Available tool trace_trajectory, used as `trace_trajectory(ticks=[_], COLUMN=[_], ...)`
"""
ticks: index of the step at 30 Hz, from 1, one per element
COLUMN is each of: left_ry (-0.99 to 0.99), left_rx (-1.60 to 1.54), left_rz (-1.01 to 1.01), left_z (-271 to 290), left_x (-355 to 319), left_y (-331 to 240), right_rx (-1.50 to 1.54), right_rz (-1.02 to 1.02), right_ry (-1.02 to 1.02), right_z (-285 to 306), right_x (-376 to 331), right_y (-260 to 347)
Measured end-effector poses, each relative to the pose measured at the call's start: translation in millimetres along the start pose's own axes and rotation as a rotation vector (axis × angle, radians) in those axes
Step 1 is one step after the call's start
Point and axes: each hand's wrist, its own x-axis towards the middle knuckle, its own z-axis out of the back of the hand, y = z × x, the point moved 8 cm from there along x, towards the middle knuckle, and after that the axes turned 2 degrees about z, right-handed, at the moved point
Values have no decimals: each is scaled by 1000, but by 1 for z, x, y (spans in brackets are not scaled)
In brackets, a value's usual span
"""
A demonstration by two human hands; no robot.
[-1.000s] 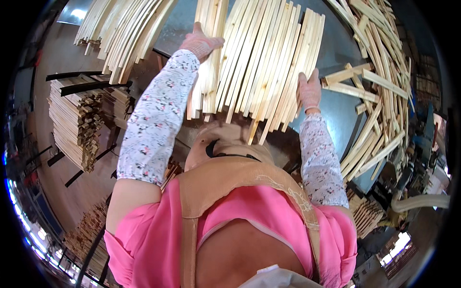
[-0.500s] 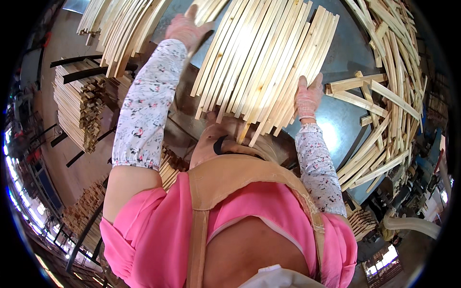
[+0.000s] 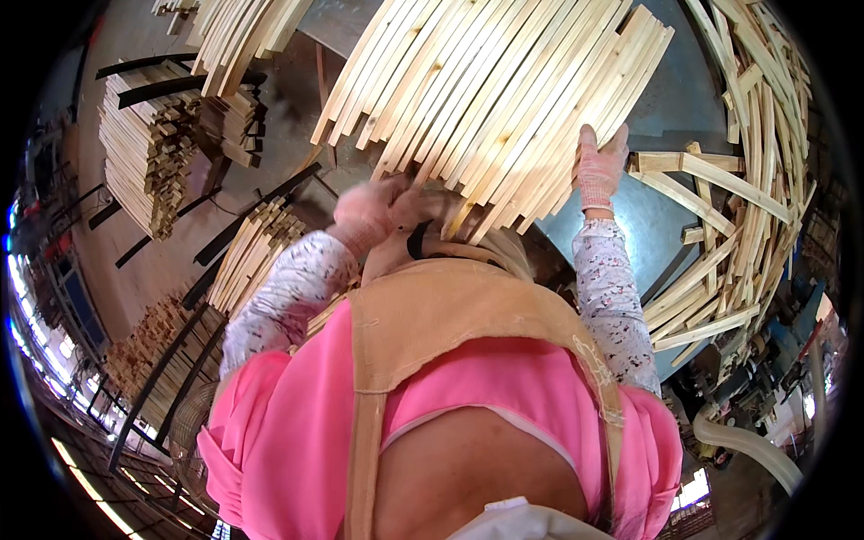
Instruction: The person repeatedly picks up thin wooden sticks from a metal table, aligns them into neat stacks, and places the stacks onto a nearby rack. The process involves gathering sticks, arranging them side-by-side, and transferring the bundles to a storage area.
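Note:
A row of pale wooden strips (image 3: 486, 99) lies side by side on a grey metal table, with uneven near ends. My left hand (image 3: 369, 214), in a pinkish glove, is close to the near ends of the strips at the left part of the row. Motion blurs its fingers, so its grip cannot be made out. Along the row's right side, my gloved right hand (image 3: 601, 171) rests against the outermost strip. Its thumb and fingers are apart, and they are not wrapped round a strip.
A loose heap of strips (image 3: 742, 198) covers the table's right side, some of them crossing toward my right hand. More strips (image 3: 247, 40) lie at the far left. Stacked wood (image 3: 148, 144) stands on dark racks to the left. A pale hose (image 3: 747, 441) curves at lower right.
My left hand has come back from the far left strips to the row's near ends. The row now reaches farther left, with more strips in it. My right hand remains at its right side.

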Motion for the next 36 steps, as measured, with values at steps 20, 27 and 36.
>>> trace_trajectory(ticks=[20,27,36], left_ry=[455,677,684], left_rx=[-1266,-1752,-1661], left_rz=[-206,-205,-307], left_z=[-4,-5,-12], left_x=[-13,-13,-2], left_y=[-30,-4,-5], right_rx=[458,1377,1428], right_rz=[50,-347,-364], right_ry=[416,383,472], right_z=[-52,-41,-54], right_x=[-71,-109,-122], right_y=[202,177,167])
